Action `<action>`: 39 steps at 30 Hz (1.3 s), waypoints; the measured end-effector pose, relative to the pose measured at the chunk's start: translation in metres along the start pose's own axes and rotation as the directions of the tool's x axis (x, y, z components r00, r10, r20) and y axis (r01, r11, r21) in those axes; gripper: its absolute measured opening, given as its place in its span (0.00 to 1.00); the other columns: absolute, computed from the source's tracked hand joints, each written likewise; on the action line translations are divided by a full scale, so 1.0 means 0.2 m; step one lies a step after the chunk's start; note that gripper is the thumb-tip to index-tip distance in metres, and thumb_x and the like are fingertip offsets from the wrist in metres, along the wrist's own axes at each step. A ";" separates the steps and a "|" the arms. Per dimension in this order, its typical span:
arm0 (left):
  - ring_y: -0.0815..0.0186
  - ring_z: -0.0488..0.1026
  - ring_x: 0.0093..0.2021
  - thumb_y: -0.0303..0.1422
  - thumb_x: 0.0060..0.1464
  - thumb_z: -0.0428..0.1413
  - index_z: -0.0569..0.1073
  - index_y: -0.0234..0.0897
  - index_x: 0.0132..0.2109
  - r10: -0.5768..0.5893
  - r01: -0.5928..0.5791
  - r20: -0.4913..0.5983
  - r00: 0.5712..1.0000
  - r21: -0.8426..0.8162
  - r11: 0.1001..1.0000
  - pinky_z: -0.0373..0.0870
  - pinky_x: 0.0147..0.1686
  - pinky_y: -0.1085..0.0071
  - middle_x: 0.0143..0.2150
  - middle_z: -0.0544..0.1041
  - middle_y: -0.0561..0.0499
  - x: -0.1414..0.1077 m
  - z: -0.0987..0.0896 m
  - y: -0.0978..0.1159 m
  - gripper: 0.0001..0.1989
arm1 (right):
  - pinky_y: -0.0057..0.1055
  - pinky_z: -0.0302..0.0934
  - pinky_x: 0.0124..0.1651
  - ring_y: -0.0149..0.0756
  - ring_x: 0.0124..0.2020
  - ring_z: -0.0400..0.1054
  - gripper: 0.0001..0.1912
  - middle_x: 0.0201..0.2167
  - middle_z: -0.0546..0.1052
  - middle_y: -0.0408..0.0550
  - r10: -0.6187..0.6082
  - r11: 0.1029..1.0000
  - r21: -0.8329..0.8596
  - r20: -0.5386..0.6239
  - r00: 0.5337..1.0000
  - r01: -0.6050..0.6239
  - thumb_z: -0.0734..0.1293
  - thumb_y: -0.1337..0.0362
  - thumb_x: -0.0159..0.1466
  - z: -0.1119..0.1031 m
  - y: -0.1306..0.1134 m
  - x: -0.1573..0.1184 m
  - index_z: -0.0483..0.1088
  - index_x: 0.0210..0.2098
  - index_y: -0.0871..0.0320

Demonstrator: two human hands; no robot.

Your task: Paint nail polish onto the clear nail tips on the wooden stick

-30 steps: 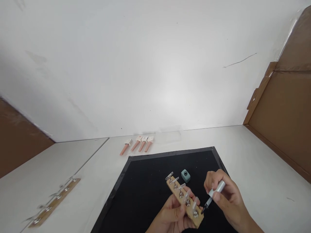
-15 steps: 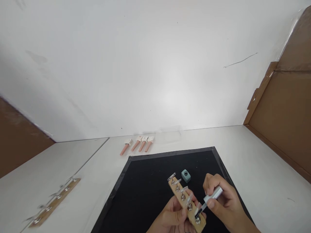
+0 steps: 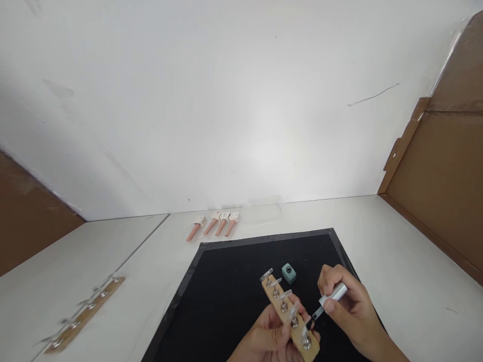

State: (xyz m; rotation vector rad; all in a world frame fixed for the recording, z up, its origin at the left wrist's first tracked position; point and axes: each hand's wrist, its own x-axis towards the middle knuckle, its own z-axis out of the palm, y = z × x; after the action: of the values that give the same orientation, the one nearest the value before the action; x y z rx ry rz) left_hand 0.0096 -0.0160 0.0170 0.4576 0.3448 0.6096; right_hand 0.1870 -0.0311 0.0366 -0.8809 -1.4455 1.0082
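In the head view, my left hand (image 3: 267,334) grips a narrow wooden nail-tip stand (image 3: 290,315) from below. Several clear false nail tips (image 3: 286,294) stand on metal mounts along it. Between the thumb and fingers of my right hand (image 3: 349,311) is a nail polish brush (image 3: 332,295) with a silver handle. Its dark bristle end is at the nail tip nearest me; whether it touches I cannot tell. Just beyond the stand, an open green nail polish bottle (image 3: 289,273) rests on the black mat (image 3: 226,291).
Several bottles with pink handles and whitish bodies (image 3: 222,223) lie behind the mat. On the left, a second wooden stand (image 3: 90,311) with clear tips rests on the white table (image 3: 158,261). Brown cardboard panels (image 3: 437,191) border the sides, and a white wall (image 3: 241,110) rises behind.
My right hand has moved slightly up and right with the brush, its bristles shifting from the base of the nearest nail tip towards its upper end. My left hand holds the stand still.
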 end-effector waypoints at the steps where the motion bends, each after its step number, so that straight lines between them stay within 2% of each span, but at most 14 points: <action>1: 0.63 0.77 0.38 0.30 0.41 0.64 0.76 0.36 0.37 0.001 -0.001 -0.003 1.000 -0.005 1.000 0.68 0.37 0.70 0.34 0.79 0.51 0.00 0.00 0.00 0.12 | 0.28 0.48 0.27 0.33 0.25 0.53 0.11 0.24 0.58 0.39 -0.001 1.000 -0.002 -0.003 1.000 0.001 0.63 0.54 0.62 0.00 0.00 0.00 0.61 0.29 0.53; 16: 0.62 0.77 0.38 0.29 0.42 0.64 0.76 0.35 0.37 -0.002 0.002 0.000 1.000 -0.006 1.000 0.68 0.35 0.71 0.35 0.79 0.50 -0.03 0.01 0.01 0.12 | 0.27 0.51 0.27 0.32 0.25 0.54 0.10 0.23 0.59 0.39 -0.017 1.000 0.016 -0.091 0.996 0.018 0.65 0.56 0.61 -0.01 0.00 0.02 0.62 0.28 0.54; 20: 0.63 0.76 0.36 0.32 0.39 0.65 0.75 0.37 0.35 0.117 -0.110 -0.052 0.992 0.129 0.986 0.68 0.31 0.71 0.34 0.79 0.50 -0.01 0.00 -0.02 0.12 | 0.28 0.52 0.26 0.32 0.24 0.54 0.11 0.22 0.59 0.39 0.032 0.993 0.118 -0.141 0.989 -0.016 0.66 0.56 0.60 -0.01 0.00 0.03 0.62 0.27 0.54; 22: 0.63 0.76 0.34 0.33 0.39 0.65 0.75 0.38 0.35 0.230 -0.205 -0.090 0.969 0.225 0.952 0.69 0.30 0.71 0.33 0.79 0.50 0.00 0.00 -0.05 0.12 | 0.28 0.52 0.26 0.32 0.23 0.54 0.13 0.21 0.59 0.39 0.086 0.983 0.175 -0.172 0.981 -0.056 0.67 0.54 0.58 -0.01 0.00 0.03 0.62 0.26 0.54; 24: 0.63 0.74 0.33 0.33 0.40 0.64 0.75 0.39 0.35 0.368 -0.309 -0.129 0.921 0.334 0.891 0.69 0.31 0.69 0.33 0.77 0.51 0.02 0.01 -0.07 0.11 | 0.28 0.52 0.26 0.33 0.24 0.54 0.14 0.21 0.60 0.39 0.151 0.968 0.227 -0.202 0.968 -0.104 0.69 0.53 0.56 -0.01 -0.02 0.04 0.63 0.26 0.54; 26: 0.62 0.73 0.36 0.33 0.44 0.62 0.75 0.40 0.35 0.527 -0.401 -0.137 0.839 0.499 0.768 0.69 0.35 0.67 0.34 0.76 0.50 0.02 0.02 -0.08 0.08 | 0.28 0.52 0.27 0.33 0.24 0.54 0.15 0.21 0.60 0.39 0.208 0.952 0.272 -0.233 0.950 -0.142 0.70 0.52 0.54 -0.01 -0.04 0.05 0.64 0.26 0.55; 28: 0.60 0.72 0.39 0.32 0.47 0.60 0.76 0.41 0.36 0.641 -0.442 -0.082 0.763 0.658 0.610 0.67 0.40 0.65 0.35 0.75 0.48 0.01 0.04 -0.08 0.07 | 0.28 0.52 0.28 0.33 0.24 0.54 0.15 0.22 0.60 0.39 0.245 0.939 0.301 -0.240 0.939 -0.168 0.71 0.53 0.53 -0.01 -0.07 0.06 0.65 0.25 0.55; 30: 0.56 0.71 0.42 0.30 0.48 0.58 0.77 0.42 0.37 0.659 -0.434 -0.018 0.752 0.738 0.516 0.66 0.44 0.62 0.37 0.76 0.46 0.01 0.03 -0.07 0.07 | 0.29 0.52 0.28 0.32 0.24 0.54 0.15 0.21 0.59 0.39 0.251 0.936 0.307 -0.232 0.940 -0.174 0.71 0.53 0.53 -0.01 -0.08 0.06 0.65 0.24 0.55; 31: 0.55 0.72 0.42 0.29 0.47 0.58 0.78 0.42 0.37 0.622 -0.416 0.009 0.783 0.751 0.513 0.65 0.46 0.61 0.37 0.76 0.45 0.00 0.02 -0.07 0.08 | 0.29 0.51 0.28 0.32 0.24 0.53 0.15 0.21 0.59 0.39 0.240 0.941 0.295 -0.227 0.944 -0.168 0.71 0.53 0.53 -0.02 -0.07 0.06 0.65 0.23 0.55; 32: 0.54 0.71 0.43 0.29 0.48 0.58 0.78 0.43 0.38 0.631 -0.430 0.018 0.776 0.747 0.507 0.64 0.47 0.60 0.39 0.76 0.44 0.00 0.01 -0.07 0.08 | 0.29 0.51 0.27 0.32 0.24 0.53 0.15 0.21 0.59 0.39 0.217 0.950 0.272 -0.229 0.949 -0.152 0.70 0.52 0.55 -0.02 -0.07 0.06 0.64 0.23 0.55; 33: 0.53 0.72 0.42 0.29 0.46 0.59 0.79 0.43 0.37 0.665 -0.498 0.063 0.744 0.716 0.489 0.65 0.46 0.60 0.38 0.77 0.44 0.01 -0.01 -0.08 0.09 | 0.29 0.51 0.27 0.32 0.23 0.53 0.15 0.21 0.59 0.39 0.184 0.963 0.235 -0.229 0.956 -0.129 0.68 0.52 0.56 -0.02 -0.06 0.06 0.64 0.23 0.55; 34: 0.52 0.72 0.42 0.30 0.41 0.63 0.79 0.44 0.36 0.674 -0.548 0.115 0.730 0.688 0.476 0.65 0.45 0.60 0.37 0.78 0.44 0.01 -0.03 -0.08 0.11 | 0.29 0.51 0.27 0.33 0.23 0.53 0.16 0.21 0.59 0.40 0.141 0.978 0.186 -0.228 0.963 -0.099 0.67 0.52 0.58 -0.02 -0.05 0.06 0.64 0.23 0.55; 35: 0.51 0.71 0.43 0.29 0.39 0.64 0.80 0.43 0.36 0.680 -0.538 0.089 0.728 0.688 0.487 0.64 0.47 0.60 0.37 0.78 0.44 0.01 -0.04 -0.09 0.12 | 0.29 0.51 0.27 0.33 0.24 0.54 0.16 0.21 0.59 0.40 0.091 0.989 0.131 -0.223 0.971 -0.063 0.65 0.52 0.60 -0.02 -0.04 0.05 0.64 0.22 0.55; 39: 0.52 0.70 0.46 0.28 0.44 0.61 0.80 0.44 0.34 0.687 -0.483 0.003 0.727 0.714 0.508 0.62 0.49 0.59 0.38 0.78 0.44 0.01 -0.05 -0.13 0.08 | 0.30 0.52 0.26 0.35 0.24 0.55 0.19 0.19 0.58 0.41 -0.068 0.997 -0.044 -0.148 0.987 0.062 0.61 0.53 0.63 -0.02 -0.02 0.04 0.60 0.20 0.56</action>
State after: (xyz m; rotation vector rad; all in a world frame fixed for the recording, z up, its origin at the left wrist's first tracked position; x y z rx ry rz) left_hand 0.0193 -0.0298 -0.0046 1.2506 0.7102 1.2552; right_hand 0.1909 -0.0240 0.0431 -0.9118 -1.3624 0.8499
